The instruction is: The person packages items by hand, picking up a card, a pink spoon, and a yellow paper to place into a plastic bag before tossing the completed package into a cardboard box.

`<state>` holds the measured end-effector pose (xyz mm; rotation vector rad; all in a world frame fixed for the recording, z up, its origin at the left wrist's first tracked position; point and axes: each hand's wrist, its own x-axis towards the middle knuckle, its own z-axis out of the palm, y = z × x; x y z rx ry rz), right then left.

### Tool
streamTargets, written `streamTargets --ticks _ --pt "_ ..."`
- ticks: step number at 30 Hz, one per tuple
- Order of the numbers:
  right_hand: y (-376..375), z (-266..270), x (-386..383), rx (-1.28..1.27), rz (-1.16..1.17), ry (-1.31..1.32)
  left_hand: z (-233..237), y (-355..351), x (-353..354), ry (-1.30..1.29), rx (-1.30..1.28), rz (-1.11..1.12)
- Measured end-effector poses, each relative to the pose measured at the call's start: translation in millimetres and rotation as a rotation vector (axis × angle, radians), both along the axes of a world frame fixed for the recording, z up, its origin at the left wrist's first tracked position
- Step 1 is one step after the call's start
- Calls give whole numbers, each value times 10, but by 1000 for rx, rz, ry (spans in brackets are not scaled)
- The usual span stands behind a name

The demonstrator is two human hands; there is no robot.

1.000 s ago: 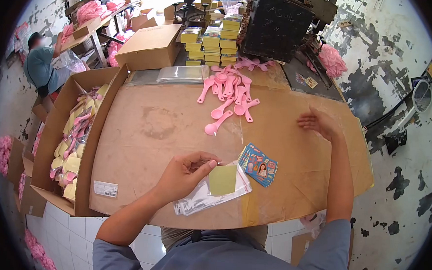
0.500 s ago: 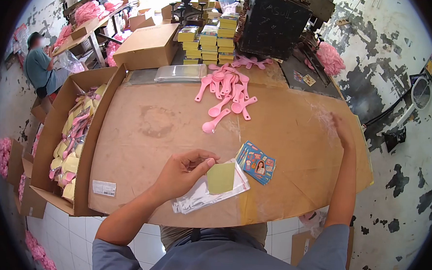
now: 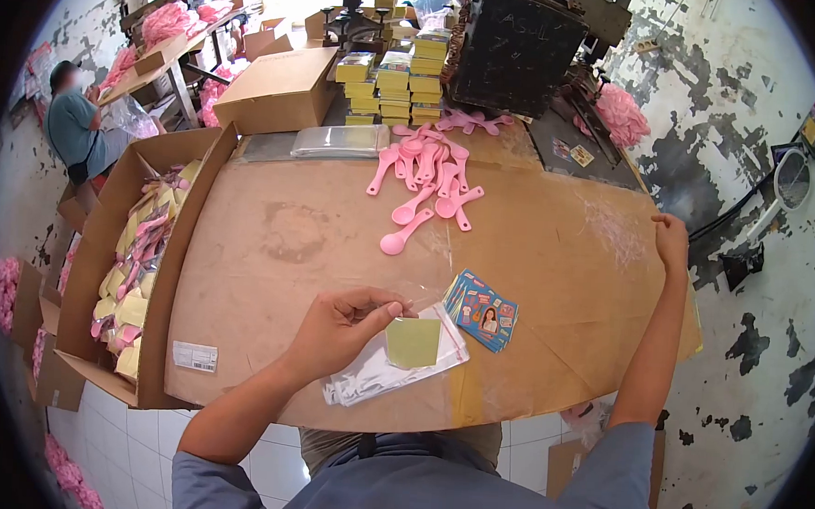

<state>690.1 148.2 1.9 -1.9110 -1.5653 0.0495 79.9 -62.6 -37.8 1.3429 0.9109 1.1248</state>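
My left hand (image 3: 344, 329) pinches the edge of a clear plastic bag between thumb and fingers. A yellow-green card (image 3: 413, 343) shows inside it, over a pile of clear plastic bags (image 3: 364, 381). At the table's right edge is my right hand (image 3: 672, 241), fingers bent together; anything small in them is hidden. Thin clear strips (image 3: 616, 233) lie on the cardboard beside it. Blue printed cards (image 3: 485, 314) lie fanned to the right of the bags. Beyond them is a heap of pink plastic spoons (image 3: 423, 168).
A long carton (image 3: 181, 270) of packed pouches borders the table's left side. Stacked cards (image 3: 379, 92), a closed carton (image 3: 276, 86), a pack of clear bags (image 3: 342, 140) and a black machine (image 3: 515, 53) stand at the back. A person (image 3: 87, 132) sits far left.
My right hand has moved a little outward to the table's right edge, and its fingers have drawn together. My left hand still holds the bag in nearly the same place.
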Motion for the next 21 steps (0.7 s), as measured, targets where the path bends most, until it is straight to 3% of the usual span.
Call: streamTargets --ticks 2,3,6,7,10,12,14,15,17,19,21 --pt "-93 152 -141 -34 98 343 2 -10 -3 6 -44 10" --pt "-179 289 -266 -154 187 695 10 -5 -6 10 -61 11" --pt "394 -400 715 -331 122 -191 28 -5 -12 -6 -23 -9" --pt "29 -207 109 -395 -202 -547 21 -7 -8 -18 -13 -3" --pt "-215 103 -297 -261 107 163 -3 -5 19 -36 9 10" --pt "-204 134 -334 -326 65 494 15 -11 14 -14 10 9" --pt "-235 51 -344 -188 -59 17 41 -19 9 -4 -23 10" --pt "-306 -84 -384 -9 -157 -621 53 -14 3 3 -38 9" --pt "-256 -131 -427 114 -105 -818 43 8 -9 9 -37 4" --pt "-285 42 -737 -48 165 66 9 -9 -5 4 -42 7" --pt "-407 122 -1039 13 132 -216 7 10 8 -7 -30 14"
